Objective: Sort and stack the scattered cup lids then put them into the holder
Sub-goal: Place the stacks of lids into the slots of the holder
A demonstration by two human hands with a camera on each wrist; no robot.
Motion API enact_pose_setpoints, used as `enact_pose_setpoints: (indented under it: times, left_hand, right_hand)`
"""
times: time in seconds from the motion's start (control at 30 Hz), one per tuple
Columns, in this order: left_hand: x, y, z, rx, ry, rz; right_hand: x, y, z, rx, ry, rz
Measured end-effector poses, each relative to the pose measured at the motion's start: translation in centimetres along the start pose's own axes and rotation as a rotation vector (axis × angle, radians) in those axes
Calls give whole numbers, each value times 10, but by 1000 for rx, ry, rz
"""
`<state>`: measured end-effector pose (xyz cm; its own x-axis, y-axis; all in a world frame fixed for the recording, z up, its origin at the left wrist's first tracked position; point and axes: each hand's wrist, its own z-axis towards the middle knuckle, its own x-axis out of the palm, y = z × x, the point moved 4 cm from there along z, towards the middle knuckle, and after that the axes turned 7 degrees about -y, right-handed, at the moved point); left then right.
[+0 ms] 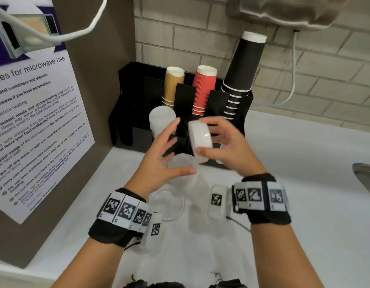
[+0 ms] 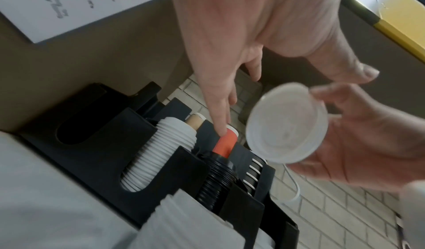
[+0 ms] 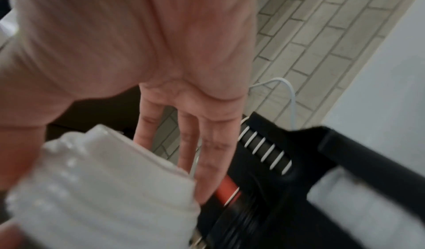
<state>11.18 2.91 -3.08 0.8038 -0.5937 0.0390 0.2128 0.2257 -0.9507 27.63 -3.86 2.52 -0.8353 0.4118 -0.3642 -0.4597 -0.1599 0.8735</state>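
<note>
My right hand (image 1: 216, 140) grips a short stack of white cup lids (image 1: 199, 139) on its side, thumb below and fingers over the top, just in front of the black holder (image 1: 126, 113). In the left wrist view the stack's (image 2: 286, 123) round end faces the camera. In the right wrist view the stack (image 3: 103, 189) sits low under the palm (image 3: 184, 71). My left hand (image 1: 167, 154) hovers beside it with fingers spread and straight, holding nothing. A taller white lid stack (image 1: 161, 119) and black lids (image 2: 216, 178) sit in the holder's front slots.
Clear lids (image 1: 169, 202) lie on the white counter below my wrists. Tan (image 1: 172, 86), red (image 1: 204, 88) and black (image 1: 240, 75) cup stacks stand in the holder's back row. A notice board (image 1: 34, 121) walls the left; a sink edge (image 1: 365, 175) is at right.
</note>
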Motion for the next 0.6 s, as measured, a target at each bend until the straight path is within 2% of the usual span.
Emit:
enact_pose_setpoints:
  times: [0.13, 0.2, 0.37, 0.5, 0.6]
  left_hand:
    - [-28, 1, -2, 1, -179, 77]
    - [-40, 3, -4, 10, -236, 127]
    - [-53, 8, -7, 3, -304, 203]
    - [-54, 8, -8, -8, -315, 223]
    - [-55, 10, -7, -32, -284, 303]
  right_hand:
    - [-54, -13, 36, -31, -284, -248]
    - [-72, -27, 52, 17, -305, -406]
    - [-70, -64, 78, 172, -63, -722]
    - [-59, -83, 83, 208, 93, -965]
    - [-52, -90, 85, 210, 188, -1051]
